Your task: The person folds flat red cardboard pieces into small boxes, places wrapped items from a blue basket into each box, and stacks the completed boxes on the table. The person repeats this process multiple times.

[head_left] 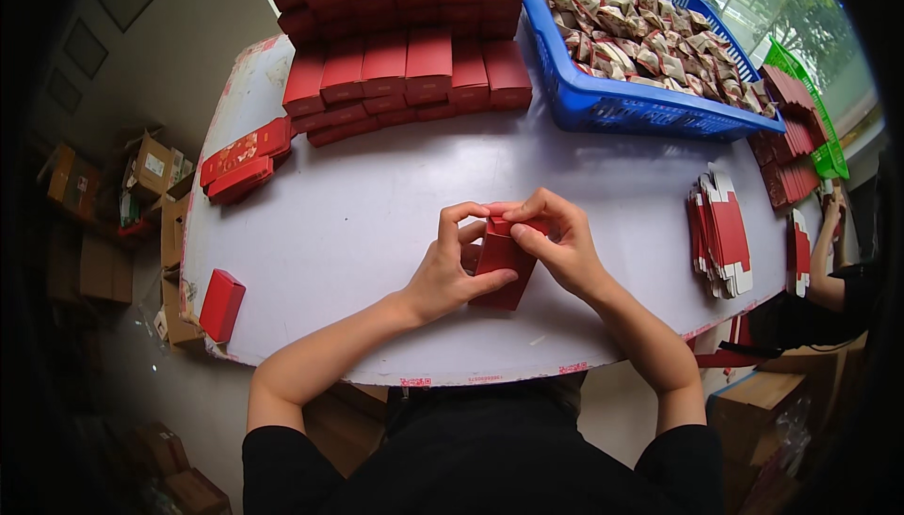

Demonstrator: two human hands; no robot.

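Observation:
In front of me on the table, a small red cardboard box (502,265) stands between both hands. My left hand (452,265) wraps its left side, the thumb across the front and the index finger reaching over the top. At the upper edge, my right hand (560,242) pinches the box's top flap with thumb and fingers. What lies inside the box is hidden. Past the hands, a large stack of red boxes (377,63) rises at the table's far side.
A blue basket (659,115) full of small wrapped packets (650,35) stands far right. Flat unfolded red cartons (723,237) lie at right. Red boxes (247,159) lie far left, one red box (222,305) near left. Another person's arm (829,251) shows at the right edge.

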